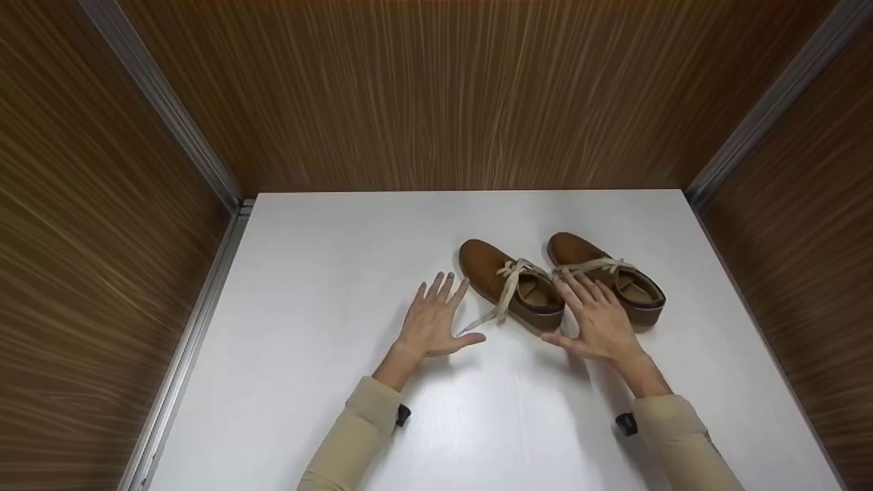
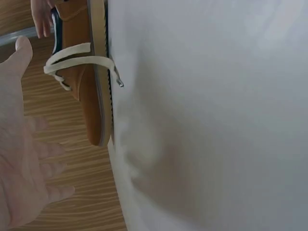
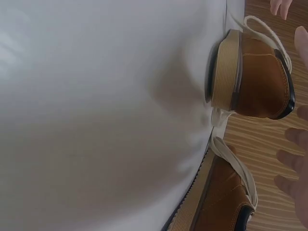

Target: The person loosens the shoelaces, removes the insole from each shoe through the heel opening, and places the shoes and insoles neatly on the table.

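Two brown lace-up shoes stand side by side on the white table, toes toward the back left. The left shoe (image 1: 483, 267) has pale laces, and one lace end trails over its side onto the tabletop. My left hand (image 1: 431, 324) hovers just left of that shoe, fingers spread and holding nothing. Over the gap between the shoes is my right hand (image 1: 600, 329), also spread, its fingertips overlapping the laces of the right shoe (image 1: 576, 251) in the head view. In the right wrist view the left shoe's heel (image 3: 262, 79) faces the camera.
The white table (image 1: 307, 286) ends at a wood-grain panel (image 1: 436, 95) at the back. Similar panels rise on the left and right, with metal rails (image 1: 170, 109) along their corners. A small black piece (image 1: 403, 414) shows at the left cuff.
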{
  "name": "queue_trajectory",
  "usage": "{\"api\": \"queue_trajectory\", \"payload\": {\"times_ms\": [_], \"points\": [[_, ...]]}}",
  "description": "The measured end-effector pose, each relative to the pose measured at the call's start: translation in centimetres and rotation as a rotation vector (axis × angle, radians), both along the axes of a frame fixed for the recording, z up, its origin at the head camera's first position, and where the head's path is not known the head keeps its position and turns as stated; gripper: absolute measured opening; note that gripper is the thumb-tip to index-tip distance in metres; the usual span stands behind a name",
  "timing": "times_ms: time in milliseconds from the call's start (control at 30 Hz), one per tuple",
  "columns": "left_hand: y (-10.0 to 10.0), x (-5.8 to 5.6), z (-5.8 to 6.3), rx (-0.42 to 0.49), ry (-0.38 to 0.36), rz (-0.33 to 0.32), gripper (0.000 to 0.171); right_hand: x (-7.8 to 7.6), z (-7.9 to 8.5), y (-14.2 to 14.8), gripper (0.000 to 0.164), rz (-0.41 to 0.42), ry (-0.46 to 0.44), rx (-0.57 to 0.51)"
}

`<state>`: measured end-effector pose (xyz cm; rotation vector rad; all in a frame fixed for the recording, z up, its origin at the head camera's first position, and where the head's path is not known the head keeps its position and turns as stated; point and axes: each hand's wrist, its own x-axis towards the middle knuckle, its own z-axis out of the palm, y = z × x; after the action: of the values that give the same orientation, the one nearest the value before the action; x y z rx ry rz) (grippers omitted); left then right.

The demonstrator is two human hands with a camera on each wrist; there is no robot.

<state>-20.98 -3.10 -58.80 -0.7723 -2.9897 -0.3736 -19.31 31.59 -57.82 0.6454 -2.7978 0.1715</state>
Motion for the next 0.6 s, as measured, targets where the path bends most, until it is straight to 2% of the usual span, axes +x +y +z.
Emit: {"api": "queue_trajectory", "payload": {"times_ms": [200,600], "points": [[1.7,-1.0,-0.6,-0.016,0.009,-0.039,0.111,-0.7,-0.1,0.2,0.111,0.024,-0.010,0.011],[3.8,-2.4,-1.6,-0.041,-0.033,-0.060,0.110,-1.9,-0.3,0.4,0.109,0.081,-0.048,0.022]]}}
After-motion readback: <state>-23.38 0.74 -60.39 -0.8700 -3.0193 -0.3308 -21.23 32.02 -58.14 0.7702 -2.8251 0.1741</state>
